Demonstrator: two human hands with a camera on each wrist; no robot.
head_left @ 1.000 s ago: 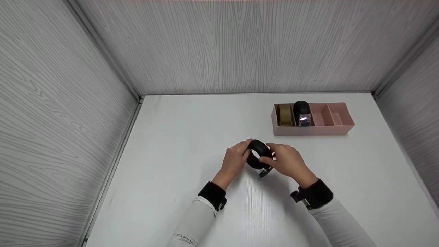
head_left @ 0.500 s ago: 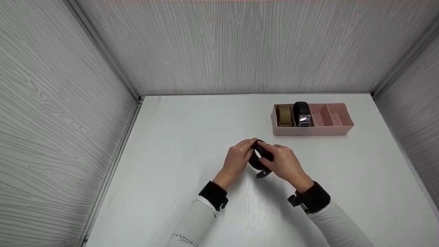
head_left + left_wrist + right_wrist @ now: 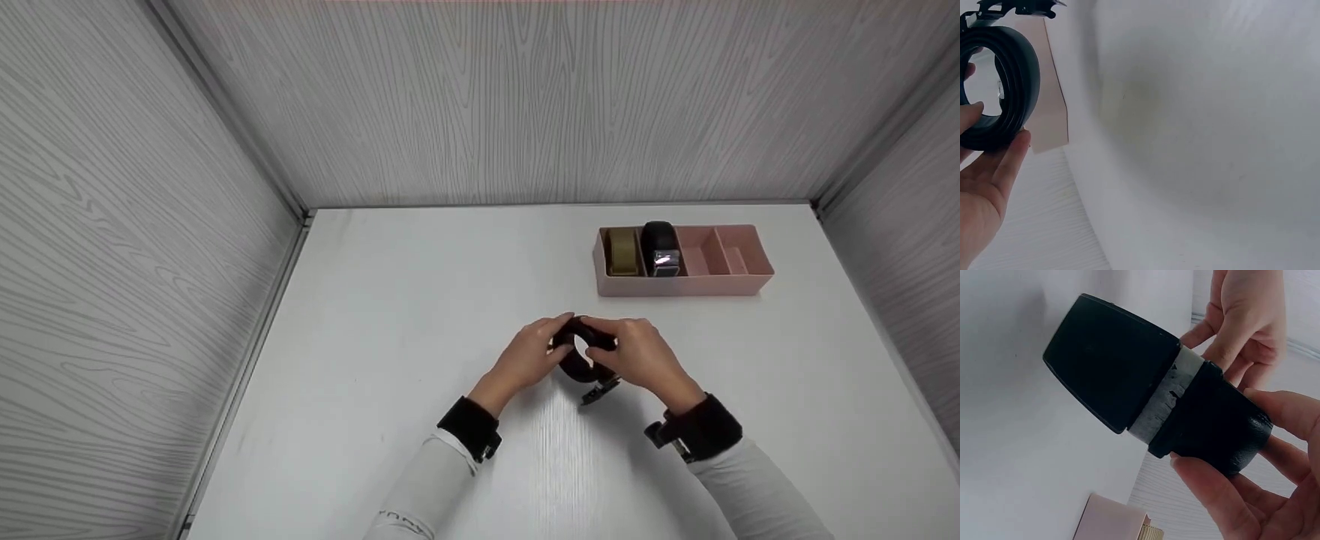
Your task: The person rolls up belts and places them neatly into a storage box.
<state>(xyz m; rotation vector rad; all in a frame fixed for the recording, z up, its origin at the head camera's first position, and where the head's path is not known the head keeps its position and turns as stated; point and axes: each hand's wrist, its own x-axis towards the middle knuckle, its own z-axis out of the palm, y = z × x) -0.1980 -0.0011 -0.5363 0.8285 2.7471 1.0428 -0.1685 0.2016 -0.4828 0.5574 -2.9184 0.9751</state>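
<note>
A coiled black belt [image 3: 577,370] is held up between both hands above the white table. Its layered ring shows from the side in the left wrist view, where the coil [image 3: 1028,79] has a round opening. The left hand [image 3: 529,356] grips its left side, the thumb reaching into the opening. On the other side, the right hand [image 3: 641,356] pinches the coil between thumb and fingers, covering part of it. A dark buckle [image 3: 600,391] sticks out below the ring; the right wrist view shows the buckle's flat black face [image 3: 1112,360] and a grey strip behind it.
At the back right stands a pink divided tray [image 3: 682,286]. A rolled tan belt [image 3: 622,255] fills its leftmost compartment, and a rolled black belt [image 3: 660,237] with a shiny buckle sits in the one beside it. Wood-grain panels [image 3: 487,112] enclose the table's back and sides.
Both hands have shifted the coiled belt slightly right and closer to the person. The right-hand fingers have moved across onto the coil's top, and the left hand has changed its hold.
</note>
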